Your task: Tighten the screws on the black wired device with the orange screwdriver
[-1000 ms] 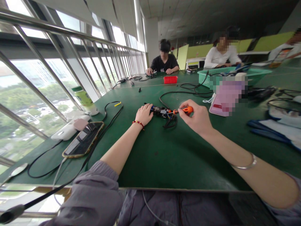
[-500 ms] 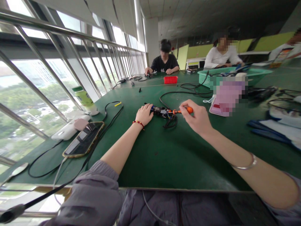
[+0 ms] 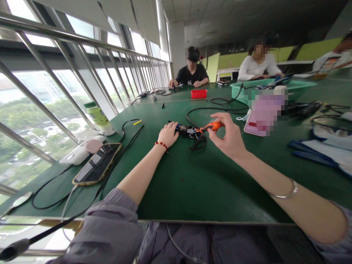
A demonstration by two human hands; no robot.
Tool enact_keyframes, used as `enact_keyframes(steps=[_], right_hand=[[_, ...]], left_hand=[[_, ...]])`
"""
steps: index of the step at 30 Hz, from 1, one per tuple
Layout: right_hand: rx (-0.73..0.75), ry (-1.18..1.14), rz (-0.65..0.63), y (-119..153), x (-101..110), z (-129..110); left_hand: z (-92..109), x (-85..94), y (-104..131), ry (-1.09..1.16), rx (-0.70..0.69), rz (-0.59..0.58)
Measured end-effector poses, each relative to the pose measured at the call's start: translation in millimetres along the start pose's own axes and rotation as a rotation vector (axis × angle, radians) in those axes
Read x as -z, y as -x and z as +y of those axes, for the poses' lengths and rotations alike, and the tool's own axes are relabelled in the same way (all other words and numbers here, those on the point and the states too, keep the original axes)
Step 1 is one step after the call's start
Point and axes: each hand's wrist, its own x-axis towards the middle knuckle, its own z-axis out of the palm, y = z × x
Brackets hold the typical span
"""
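Observation:
My left hand (image 3: 168, 134) lies over the left end of a black device (image 3: 184, 130) with exposed parts and thin wires, its fingers closed on it against the table. In my right hand (image 3: 228, 135) is an orange-handled screwdriver (image 3: 212, 127), gripped between thumb and fingers. The screwdriver points left, and its tip end is over the right, wired part of the device. Exactly what the tip touches is too small to make out. A black cable (image 3: 198, 109) curves over the table behind the device.
On the left are a phone (image 3: 97, 164), a white object (image 3: 79, 152), a green bottle (image 3: 99, 118) and a spoon (image 3: 22, 200). A red basket (image 3: 199, 94), a green basket (image 3: 239, 93) and a pink phone (image 3: 258, 124) stand farther off. Co-workers sit beyond. A railing (image 3: 82, 44) runs along the left.
The fingers of my right hand have shifted and spread a little around the screwdriver handle, which has turned. My left hand and the device stay in place.

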Motion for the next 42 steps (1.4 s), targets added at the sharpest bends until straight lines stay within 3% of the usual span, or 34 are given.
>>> enact_keyframes(steps=[6, 12, 20, 28, 35, 42], right_hand=[[-0.064, 0.065, -0.068, -1.1, 1.5, -2.6], [0.032, 0.019, 0.019, -0.5, 0.1, 0.6], [0.028, 0.107, -0.018, -1.5, -0.1, 0.6], [0.073, 0.031, 0.044, -1.3, 0.5, 0.5], [0.052, 0.122, -0.003, -1.5, 0.5, 1.4], [0.089, 0.061, 0.052, -1.7, 0.2, 0.0]], left_hand=[[-0.1, 0.1, 0.0, 0.002, 0.005, 0.001], [2.4, 2.3, 0.4, -0.015, 0.009, -0.017], [2.2, 2.0, 0.2, -0.013, 0.009, -0.017], [0.9, 0.2, -0.4, -0.002, 0.004, -0.009], [0.9, 0.5, 0.2, -0.004, 0.002, -0.011], [1.8, 1.5, 0.0, 0.003, 0.007, -0.014]])
